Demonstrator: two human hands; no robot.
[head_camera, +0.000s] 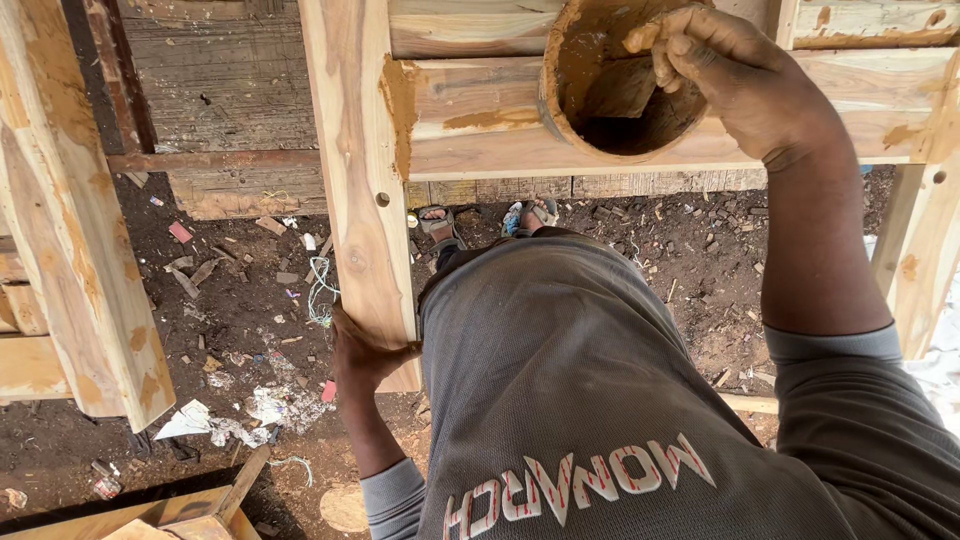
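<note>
Shirt (560, 380): grey, long-sleeved, with lettering across it; it fills the view from 5 to 7 o'clock, closest to your camera.
Left hand (362, 355): at 8 o'clock, your fingers wrap the lower edge of the upright wooden post (362, 180); closed on it in a firm grip.
Right hand (735, 75): at 1 o'clock, fingers curled nearly shut and smeared with brown paste; the tips dip into the mouth of the round container. You pinch something small, but what it is cannot be told.
Round container (610, 75): at 12 o'clock, tilted toward you, resting against the horizontal rail (490, 130); its inside is coated in brown paste.
Paste smears (400, 100): brown patches at the joint where post meets rail, and further ones along the rail toward 2 o'clock.
Your feet (480, 220): in sandals, at centre, on dark soil.
Ground (240, 310): dark earth littered with wood chips and paper scraps, from 8 to 10 o'clock.
Second timber (70, 220): pale plank at 9 o'clock, well apart from your left hand.
</note>
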